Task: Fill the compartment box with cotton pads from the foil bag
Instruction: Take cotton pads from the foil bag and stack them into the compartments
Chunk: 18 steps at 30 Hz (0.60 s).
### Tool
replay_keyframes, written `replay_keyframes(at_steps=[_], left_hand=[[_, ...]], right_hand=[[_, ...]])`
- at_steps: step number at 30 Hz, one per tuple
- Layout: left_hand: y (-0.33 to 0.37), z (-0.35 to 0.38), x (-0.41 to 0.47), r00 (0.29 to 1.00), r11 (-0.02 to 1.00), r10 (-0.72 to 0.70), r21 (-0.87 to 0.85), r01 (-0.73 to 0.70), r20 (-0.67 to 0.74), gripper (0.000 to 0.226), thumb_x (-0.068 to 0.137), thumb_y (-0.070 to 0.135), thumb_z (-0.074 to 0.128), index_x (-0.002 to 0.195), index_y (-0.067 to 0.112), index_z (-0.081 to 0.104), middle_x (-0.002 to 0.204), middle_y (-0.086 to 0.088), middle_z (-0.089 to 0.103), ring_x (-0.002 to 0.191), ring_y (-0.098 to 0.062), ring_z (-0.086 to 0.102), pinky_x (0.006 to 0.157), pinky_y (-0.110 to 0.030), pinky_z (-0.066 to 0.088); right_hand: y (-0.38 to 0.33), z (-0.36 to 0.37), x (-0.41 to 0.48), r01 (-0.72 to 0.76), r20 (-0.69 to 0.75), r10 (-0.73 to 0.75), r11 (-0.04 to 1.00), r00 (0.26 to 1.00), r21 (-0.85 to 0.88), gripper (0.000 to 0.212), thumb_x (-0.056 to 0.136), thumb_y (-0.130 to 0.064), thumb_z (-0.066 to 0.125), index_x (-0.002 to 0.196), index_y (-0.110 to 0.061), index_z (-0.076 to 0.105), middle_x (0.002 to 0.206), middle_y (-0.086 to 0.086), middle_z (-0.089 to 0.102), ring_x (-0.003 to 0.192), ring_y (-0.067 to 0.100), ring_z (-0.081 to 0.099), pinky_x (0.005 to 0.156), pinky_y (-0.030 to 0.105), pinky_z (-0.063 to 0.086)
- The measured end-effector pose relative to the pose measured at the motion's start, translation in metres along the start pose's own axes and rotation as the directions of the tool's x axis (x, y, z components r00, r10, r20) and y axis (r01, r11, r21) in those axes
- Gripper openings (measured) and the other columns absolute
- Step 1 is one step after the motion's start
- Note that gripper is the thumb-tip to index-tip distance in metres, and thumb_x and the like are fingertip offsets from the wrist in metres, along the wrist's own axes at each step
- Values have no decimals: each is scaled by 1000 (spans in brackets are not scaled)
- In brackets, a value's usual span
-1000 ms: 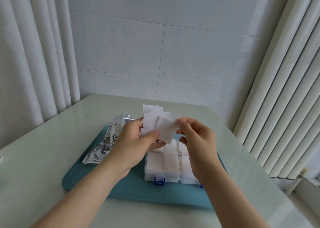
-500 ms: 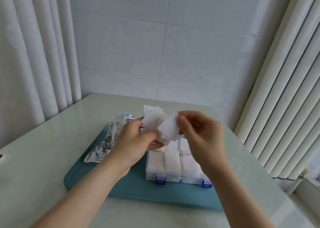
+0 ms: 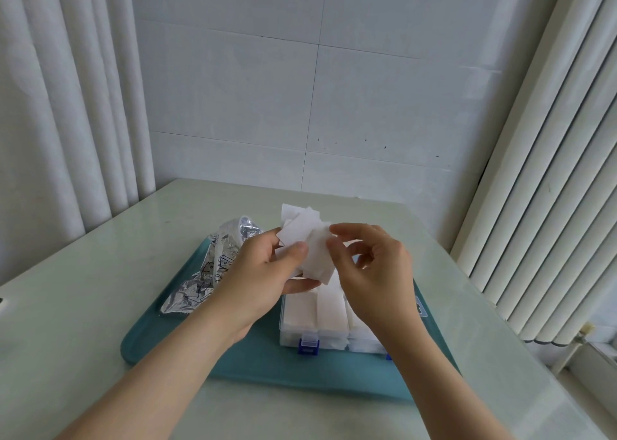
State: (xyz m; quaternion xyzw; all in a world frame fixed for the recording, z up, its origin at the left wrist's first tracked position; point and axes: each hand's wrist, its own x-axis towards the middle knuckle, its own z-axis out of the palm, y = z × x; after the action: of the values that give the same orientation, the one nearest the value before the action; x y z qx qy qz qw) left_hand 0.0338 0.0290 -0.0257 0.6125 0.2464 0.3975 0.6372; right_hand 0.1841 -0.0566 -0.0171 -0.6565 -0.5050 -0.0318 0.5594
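Observation:
My left hand [image 3: 263,272] grips a loose fan of white square cotton pads [image 3: 300,231] above the tray. My right hand [image 3: 374,272] pinches the front pad [image 3: 319,262] of that fan between thumb and forefinger. Below both hands sits the clear compartment box [image 3: 300,336] with blue latches, its visible compartments holding white pads. The crumpled silver foil bag [image 3: 207,272] lies to the left of the box, partly behind my left hand.
Box and bag rest on a teal tray [image 3: 187,336] on a pale green table [image 3: 83,306]. White curtains hang at the left, a ribbed white radiator stands at the right, and a tiled wall is behind the table.
My right hand has drawn the front pad down and slightly out of the fan. The left hand and its pads stay nearly where they were.

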Motion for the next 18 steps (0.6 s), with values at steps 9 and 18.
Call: replay_keyframes(at_steps=[9,18], left_hand=[[-1,-1,2,994,997,72,28,-70,-79,24,108,9,56,128,12,68,117,-8,78,107,-24,77,83,-40,66],[-2,-3,2,991,998,68,8,-68,-114,26,109,10,55,129,14,70,117,-1,79,106,-21,77,86,-39,65]], right_hand=[[-8,-10,-1,-381,211,325,858,922,344,10,95,-11,76,100,-18,81,81,0,81,73,15,77,73,31,63],[-3,-13,6,-292,-82,392,794,916,534,11,99,-15,70,95,-16,81,78,-3,77,63,5,62,61,20,51]])
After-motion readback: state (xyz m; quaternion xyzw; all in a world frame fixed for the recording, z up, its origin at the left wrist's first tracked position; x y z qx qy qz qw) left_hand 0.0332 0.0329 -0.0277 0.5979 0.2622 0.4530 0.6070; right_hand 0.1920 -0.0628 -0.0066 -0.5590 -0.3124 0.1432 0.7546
